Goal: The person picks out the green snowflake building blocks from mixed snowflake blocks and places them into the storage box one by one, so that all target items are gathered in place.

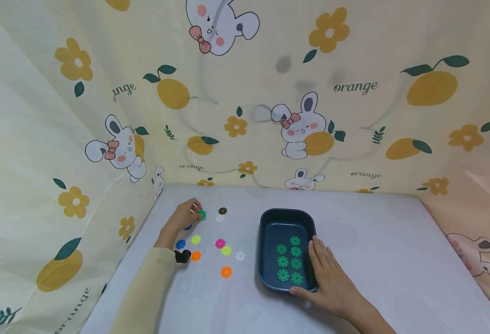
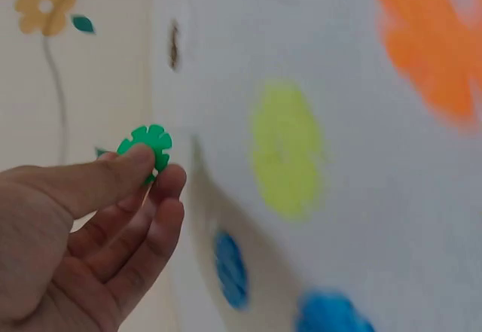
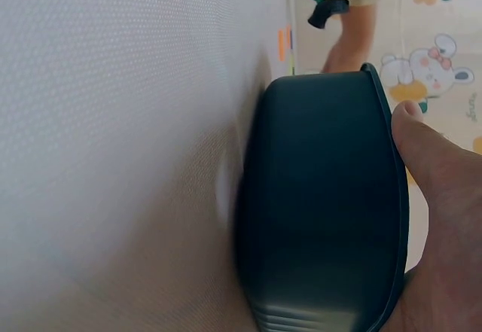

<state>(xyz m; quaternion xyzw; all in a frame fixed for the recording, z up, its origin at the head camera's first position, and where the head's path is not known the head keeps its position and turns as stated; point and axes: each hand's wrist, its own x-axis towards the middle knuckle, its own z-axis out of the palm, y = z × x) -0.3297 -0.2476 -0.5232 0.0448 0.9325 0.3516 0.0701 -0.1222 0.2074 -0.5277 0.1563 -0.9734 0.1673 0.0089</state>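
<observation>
My left hand (image 1: 187, 214) pinches a green flower-shaped plastic disc (image 2: 156, 142) between thumb and index finger, over the far left of the table. In the left wrist view the other fingers (image 2: 154, 253) curl beneath it. A dark blue rectangular tray (image 1: 264, 241) stands on the table, with several green flower-shaped discs (image 1: 283, 262) lying flat in its near half. Along the tray's right rim lies my right hand (image 1: 332, 283), its fingers straight and its thumb at the near corner. The right wrist view shows the tray's outer wall (image 3: 324, 189) and the thumb on its rim.
Left of the tray lie scattered loose discs: orange (image 1: 226, 272), pink (image 1: 220, 243), yellow-green (image 1: 196, 239), blue (image 1: 180, 244), white (image 1: 240, 256) and brown (image 1: 222, 210). A printed curtain (image 1: 245, 148) encloses the white table (image 1: 387, 241) at the back and sides.
</observation>
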